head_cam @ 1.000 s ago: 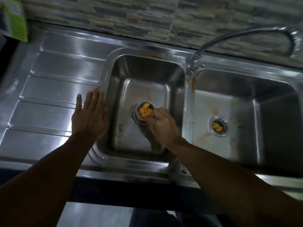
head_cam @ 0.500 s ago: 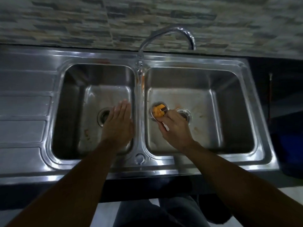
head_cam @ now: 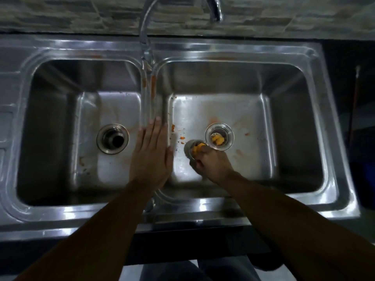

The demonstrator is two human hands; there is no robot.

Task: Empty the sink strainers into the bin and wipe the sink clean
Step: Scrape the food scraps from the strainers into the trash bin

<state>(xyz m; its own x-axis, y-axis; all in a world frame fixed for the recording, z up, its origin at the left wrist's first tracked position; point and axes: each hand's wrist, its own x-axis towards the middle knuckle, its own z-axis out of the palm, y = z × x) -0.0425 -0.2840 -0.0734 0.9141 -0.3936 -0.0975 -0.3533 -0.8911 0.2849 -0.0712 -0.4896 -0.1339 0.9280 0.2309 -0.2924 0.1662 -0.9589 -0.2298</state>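
Observation:
A steel double sink (head_cam: 182, 211) fills the view. My right hand (head_cam: 213, 165) grips a small metal strainer (head_cam: 191, 148) full of orange scraps, held in the right basin beside its drain. A second strainer (head_cam: 219, 137) with orange scraps sits in the right drain. The left drain (head_cam: 112, 140) is an open hole with no strainer in it. My left hand (head_cam: 151, 157) is flat with straight fingers over the divider between the basins. Orange crumbs (head_cam: 181, 138) and smears lie on the right basin floor.
A curved chrome tap (head_cam: 146, 33) rises from the back of the divider, its spout over the right basin. A stone-pattern wall runs behind. The ribbed drainboard (head_cam: 6, 122) lies at the left; a dark gap (head_cam: 353, 118) borders the sink on the right.
My right hand has carried the strainer from the left basin across into the right basin. My left hand has moved from the drainboard to the divider. The view has swung right.

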